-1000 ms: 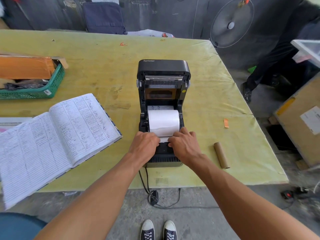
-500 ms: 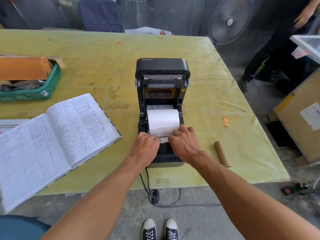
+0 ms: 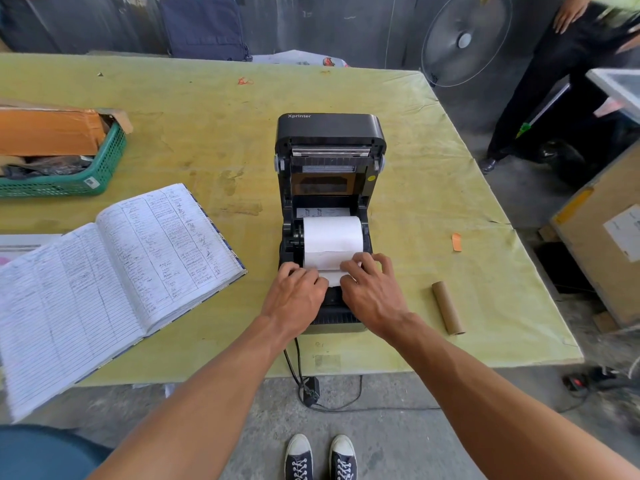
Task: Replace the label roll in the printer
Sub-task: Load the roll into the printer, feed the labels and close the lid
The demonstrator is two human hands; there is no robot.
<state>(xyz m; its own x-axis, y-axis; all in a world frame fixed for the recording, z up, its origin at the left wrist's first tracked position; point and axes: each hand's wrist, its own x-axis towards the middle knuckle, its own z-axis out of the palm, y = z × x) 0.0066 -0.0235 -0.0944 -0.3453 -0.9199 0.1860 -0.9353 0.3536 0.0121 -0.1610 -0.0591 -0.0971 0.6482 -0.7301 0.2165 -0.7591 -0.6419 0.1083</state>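
A black label printer (image 3: 330, 133) stands on the yellow-green table (image 3: 194, 133) with its lid swung up and back. A white label roll (image 3: 332, 237) sits in the open bay. Its loose end runs forward over the printer's front. My left hand (image 3: 296, 299) presses on the left edge of that paper end, and my right hand (image 3: 372, 292) presses on its right edge. Both hands cover the printer's front, so the paper slot is hidden. An empty brown cardboard core (image 3: 447, 307) lies on the table to the right of the printer.
An open handwritten ledger (image 3: 114, 271) lies left of the printer. A green basket (image 3: 100, 168) with orange packets stands at the far left. The printer's cable (image 3: 308, 386) hangs off the front edge. A person (image 3: 554, 71) and a fan (image 3: 464, 39) stand at the back right; a cardboard box (image 3: 602, 237) is right.
Both hands have slid slightly back toward the roll while staying on the paper's loose end. The person at the back right has shifted position.
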